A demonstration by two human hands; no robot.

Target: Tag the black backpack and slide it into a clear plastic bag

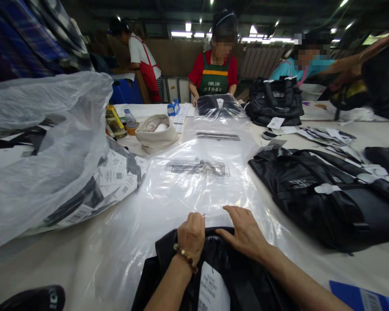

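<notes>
A black bag (240, 276) lies at the near edge of the table with a white printed hang tag (212, 287) on it. Beyond and partly beneath it spreads a large clear plastic bag (194, 194) with a printed box of text. My left hand (191, 235), with a beaded bracelet at the wrist, is closed at the black bag's far edge; what its fingers pinch is hidden. My right hand (246, 229) rests over the same edge to the right, fingers stretched out and thumb apart, above the plastic.
On the left bulges a translucent sack (94, 103) of tags. A cream fabric pouch (157, 131) and a yellow bottle (115, 121) stand behind it. Black bags (311, 185) line the right side. Across the table, a person in a green apron (215, 80) handles a plastic-wrapped black item (218, 106).
</notes>
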